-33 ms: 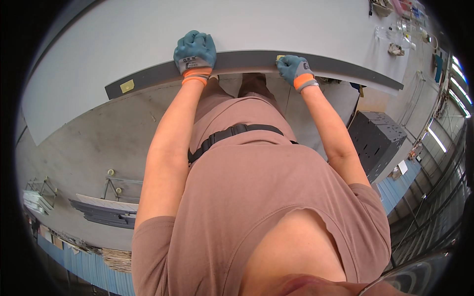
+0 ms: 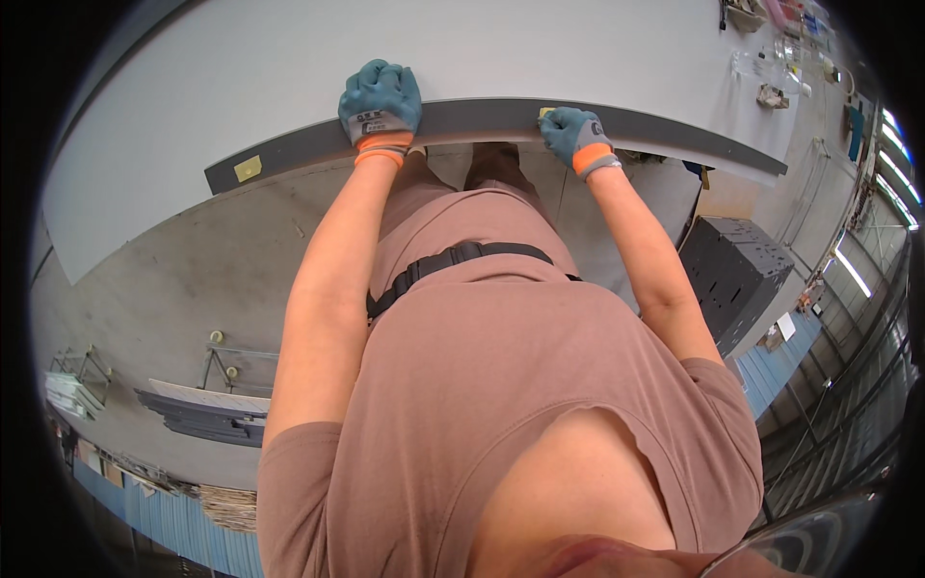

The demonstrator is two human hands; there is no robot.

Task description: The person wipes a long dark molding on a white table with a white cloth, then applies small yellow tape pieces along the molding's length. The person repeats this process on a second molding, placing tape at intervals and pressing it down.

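Observation:
A long dark grey strip (image 2: pixel 472 116) lies along the near edge of a pale grey table (image 2: pixel 578 48). My left hand (image 2: pixel 381 99), in a blue-green coated glove with an orange cuff, is closed over the strip left of its middle, fingers curled at the far side. My right hand (image 2: pixel 575 133), gloved the same way, rests closed at the strip right of the middle. At its fingertips a small yellow piece (image 2: pixel 546 113) shows; most of it is hidden, so its kind is unclear. A yellow patch (image 2: pixel 249 169) sits on the strip's left end.
Beside my right arm stands a stack of dark slotted panels (image 2: pixel 734 275). Clear plastic wrapping and small items (image 2: pixel 773 94) lie at the table's far right. Behind me on the left are a low rack (image 2: pixel 226 361) and dark strips (image 2: pixel 202 414) on the concrete floor (image 2: pixel 193 279).

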